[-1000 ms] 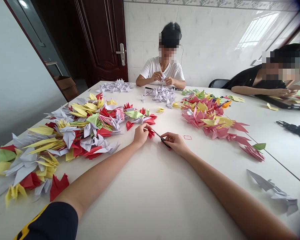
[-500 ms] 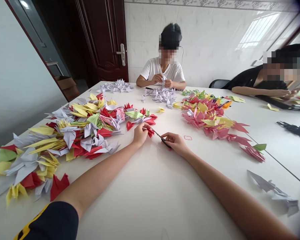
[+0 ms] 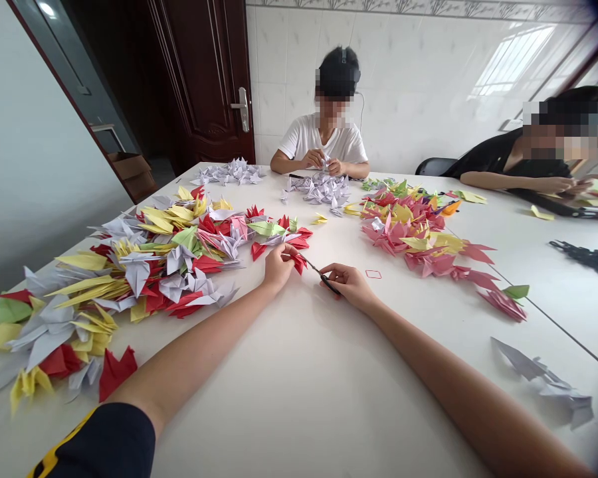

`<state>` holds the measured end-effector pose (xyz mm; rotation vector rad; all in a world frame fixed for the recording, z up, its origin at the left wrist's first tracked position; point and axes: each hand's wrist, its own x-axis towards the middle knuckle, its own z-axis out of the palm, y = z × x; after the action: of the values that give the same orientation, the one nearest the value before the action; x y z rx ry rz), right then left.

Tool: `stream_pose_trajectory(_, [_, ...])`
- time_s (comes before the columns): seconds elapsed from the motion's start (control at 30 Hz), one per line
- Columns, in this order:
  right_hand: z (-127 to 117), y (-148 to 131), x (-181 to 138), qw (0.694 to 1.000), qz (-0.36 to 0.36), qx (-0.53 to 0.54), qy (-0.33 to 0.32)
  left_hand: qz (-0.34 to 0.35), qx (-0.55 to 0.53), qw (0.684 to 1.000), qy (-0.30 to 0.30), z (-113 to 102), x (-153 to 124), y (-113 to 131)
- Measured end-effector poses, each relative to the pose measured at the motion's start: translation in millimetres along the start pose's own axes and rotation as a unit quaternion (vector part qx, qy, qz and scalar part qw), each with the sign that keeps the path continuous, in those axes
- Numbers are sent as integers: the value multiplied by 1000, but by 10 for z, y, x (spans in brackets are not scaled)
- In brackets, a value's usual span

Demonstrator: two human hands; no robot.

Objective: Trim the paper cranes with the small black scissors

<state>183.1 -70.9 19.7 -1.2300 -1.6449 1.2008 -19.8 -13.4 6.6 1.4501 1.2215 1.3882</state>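
My left hand [image 3: 278, 267] is closed, its thumb and fingertips pinching a small red folded-paper crane [image 3: 299, 263]. In my right hand [image 3: 349, 284] is a slim, dark tweezers-like tool [image 3: 330, 284] with a black grip end. Its thin shaft slants up and left to the red crane beside my left fingertips; the exact contact there is too small to make out. Just beyond my left hand lie more red and green folded-paper pieces [image 3: 269, 229]. A large pile of yellow, red, white and green folded-paper cranes [image 3: 144, 265] spreads to the left of it.
Pink, red and yellow paper cranes [image 3: 418, 232] lie at right, and a pale folded piece [image 3: 543, 382] nearer me. Across the white table [image 3: 289, 398], a person in a white shirt [image 3: 323, 143] handles white paper pieces [image 3: 323, 188]. Another person [image 3: 508, 156] works at far right near black cord [image 3: 583, 257].
The view has shifted very slightly. Both hands keep nearly the same pose, with the tool still held against or close to the red crane.
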Motion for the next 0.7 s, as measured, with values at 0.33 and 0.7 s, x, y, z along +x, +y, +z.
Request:
stream_pose_trajectory(0.33, [-4, 35, 11, 1000, -6, 0, 2, -4, 1, 1000, -15, 7, -8, 8])
stream_pose_trajectory(0.7, [1, 31, 14, 1000, 0, -9, 4, -1, -8, 1000, -23, 8, -10, -6])
